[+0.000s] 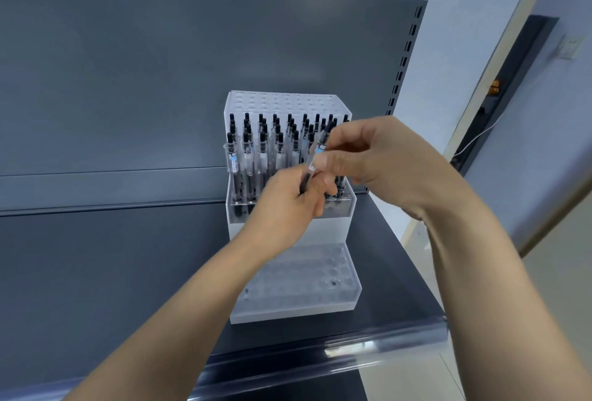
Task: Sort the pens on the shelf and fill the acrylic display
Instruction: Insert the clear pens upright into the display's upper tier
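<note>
A stepped clear acrylic display [290, 306] stands on the dark shelf [112, 272]. Its middle tier holds several upright black pens [262, 147] in rows. The top tier and the low front tier show bare holes. My left hand [288, 205] and my right hand [362, 157] meet in front of the middle tier, both pinching one clear pen [317, 152] with a black cap and a blue label. The pen slants from lower left to upper right: the left hand holds its lower end, the right hand its upper part.
The shelf's grey back panel [160, 80] rises behind the display, with a slotted upright [405, 57] at its right edge. A shiny price rail [320, 355] runs along the shelf's front edge. A wall and a dark doorway [512, 86] lie to the right.
</note>
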Available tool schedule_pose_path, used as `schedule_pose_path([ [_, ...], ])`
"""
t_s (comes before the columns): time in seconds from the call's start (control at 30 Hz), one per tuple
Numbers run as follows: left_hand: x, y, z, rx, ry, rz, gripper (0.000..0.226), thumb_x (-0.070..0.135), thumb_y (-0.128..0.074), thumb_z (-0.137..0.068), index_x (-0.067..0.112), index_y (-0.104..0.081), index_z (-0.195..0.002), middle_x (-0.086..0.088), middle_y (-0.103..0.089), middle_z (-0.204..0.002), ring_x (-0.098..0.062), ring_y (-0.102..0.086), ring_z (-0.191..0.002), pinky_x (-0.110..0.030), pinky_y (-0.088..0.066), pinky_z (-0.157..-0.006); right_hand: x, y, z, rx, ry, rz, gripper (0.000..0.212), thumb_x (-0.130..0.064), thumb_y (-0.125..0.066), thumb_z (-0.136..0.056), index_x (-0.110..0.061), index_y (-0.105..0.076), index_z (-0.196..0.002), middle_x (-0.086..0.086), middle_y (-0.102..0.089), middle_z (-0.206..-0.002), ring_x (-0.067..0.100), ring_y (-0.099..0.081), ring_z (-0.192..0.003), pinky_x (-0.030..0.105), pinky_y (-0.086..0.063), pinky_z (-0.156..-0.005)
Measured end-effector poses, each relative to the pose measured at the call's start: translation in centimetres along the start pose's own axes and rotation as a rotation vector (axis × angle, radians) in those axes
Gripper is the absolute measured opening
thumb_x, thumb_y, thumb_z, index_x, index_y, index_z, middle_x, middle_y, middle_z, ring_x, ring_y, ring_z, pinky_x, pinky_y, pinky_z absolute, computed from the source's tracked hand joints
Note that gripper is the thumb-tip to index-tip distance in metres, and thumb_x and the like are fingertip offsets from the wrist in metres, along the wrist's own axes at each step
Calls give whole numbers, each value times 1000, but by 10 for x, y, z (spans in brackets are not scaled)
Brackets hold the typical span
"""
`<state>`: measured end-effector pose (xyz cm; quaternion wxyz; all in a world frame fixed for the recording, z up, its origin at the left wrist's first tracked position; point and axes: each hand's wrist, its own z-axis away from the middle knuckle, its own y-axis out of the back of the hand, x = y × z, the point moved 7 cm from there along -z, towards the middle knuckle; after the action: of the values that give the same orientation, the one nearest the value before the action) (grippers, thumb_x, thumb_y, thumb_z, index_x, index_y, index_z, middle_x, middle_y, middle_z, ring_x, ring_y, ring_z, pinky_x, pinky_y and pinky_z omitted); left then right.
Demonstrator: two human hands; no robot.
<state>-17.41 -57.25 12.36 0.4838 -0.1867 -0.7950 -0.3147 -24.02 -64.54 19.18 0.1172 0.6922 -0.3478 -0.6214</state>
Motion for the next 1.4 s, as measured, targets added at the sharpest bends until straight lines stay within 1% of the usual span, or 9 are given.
schedule_pose_path([
  [0.13, 1, -13, -2, -102, 37, 1, 22, 20, -54, -94, 7, -58, -77, 4, -53, -52, -10, -46, -42, -18, -38, -43, 7, 18, 0, 249, 4, -13, 23, -16, -63, -86, 2, -58, -74, 16, -57, -65, 11, -42, -53, 20, -36, -51],
  [0.23, -8, -21, 3, -228, 92, -123, 13, 25, -58, -91, 14, -60, -85, 4, -58, -64, -13, -54, -52, -24, -47, -52, 9, 53, 5, 540, 3, 58, 22, -17, -59, -85, 5, -58, -81, 25, -61, -78, 15, -42, -60, 26, -35, -56],
  [0.3, -13, -18, 5, -238, 108, -225, 10, 25, -57, -92, 18, -61, -86, 7, -61, -70, -11, -58, -57, -27, -51, -60, 13, 61, 6, 590, -2, 111, 21, -17, -57, -85, 3, -57, -81, 22, -64, -82, 15, -43, -62, 26, -34, -56],
  [0.5, -8, -3, 9, -211, 65, -388, 11, 24, -55, -93, 22, -62, -85, 6, -64, -78, -13, -61, -71, -26, -49, -68, 37, 41, -9, 523, -37, 192, 14, -12, -55, -84, -3, -52, -74, 6, -54, -65, 16, -40, -60, 26, -32, -54],
  [0.63, -6, 5, 10, -192, 59, -407, 11, 24, -55, -93, 24, -62, -85, 9, -62, -74, -8, -58, -67, -23, -47, -66, 42, 30, -18, 460, -30, 244, 20, -12, -56, -86, -9, -47, -68, -3, -45, -58, 10, -34, -53, 19, -28, -48],
  [0.9, -5, 6, 12, -226, 57, -408, 11, 23, -55, -93, 24, -62, -84, 4, -65, -76, -14, -61, -69, -28, -48, -68, 50, 11, -26, 328, -91, 356, 21, -12, -57, -86, 8, -57, -77, 16, -50, -63, 21, -35, -58, 29, -30, -53],
  [1.07, -5, 7, 11, -230, 53, -400, 11, 23, -56, -93, 25, -61, -83, 6, -64, -73, -13, -60, -67, -28, -48, -68, 49, 12, -31, 354, -140, 427, 20, -11, -58, -84, 9, -60, -83, 26, -64, -81, 22, -44, -64, 35, -47, -59],
  [1.23, -6, 7, 13, -243, 64, -383, 12, 22, -55, -93, 25, -62, -83, 7, -64, -74, -15, -61, -69, -29, -50, -68, 48, 10, -31, 378, -230, 504, 19, -9, -55, -83, 2, -49, -69, 9, -41, -60, 24, -33, -55, 25, -27, -45],
  [1.4, -7, 10, 15, -247, 63, -377, 12, 23, -56, -92, 27, -61, -82, 9, -63, -74, -13, -61, -69, -28, -50, -68, 46, 8, -25, 424, -234, 482, 22, -8, -53, -82, -4, -41, -64, 7, -34, -55, 22, -25, -50, 26, -23, -44],
])
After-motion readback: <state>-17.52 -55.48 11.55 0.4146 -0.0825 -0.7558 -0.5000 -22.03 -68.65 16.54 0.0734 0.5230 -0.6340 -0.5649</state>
